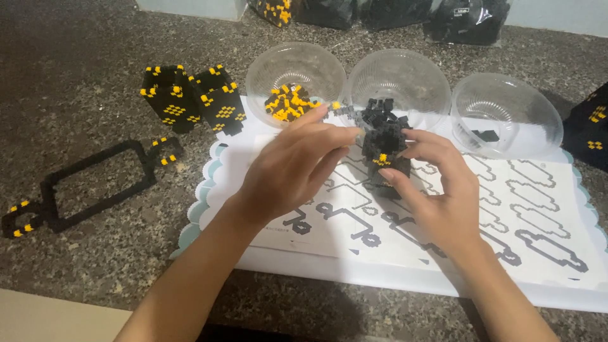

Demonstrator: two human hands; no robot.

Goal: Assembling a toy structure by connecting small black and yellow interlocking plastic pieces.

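Both hands meet over a white instruction sheet (443, 221) on a speckled stone counter (82, 82). Right hand (437, 190) is curled, fingers wrapped around a small black block model (384, 152) with a yellow patch on its front, held upright just above the sheet at about frame centre. Left hand (291, 168) is partly closed, fingertips pinched toward the model's top from 9 o'clock; a tiny yellow brick (335, 105) sits at its fingertips, can't tell if actually gripped. At 12 o'clock of the hands, three clear plastic bowls in a row: left bowl (296, 66) with yellow and black bricks, middle bowl (400, 73) with black bricks, touching the left one, right bowl (506, 111) with only a few black pieces. At 10 o'clock, two black blocks with yellow dots (193, 98) lean side by side. At 9 o'clock, flat black rectangular frame (88, 183) with yellow tips lies on the counter. Dark bags (392, 12) along the far edge.
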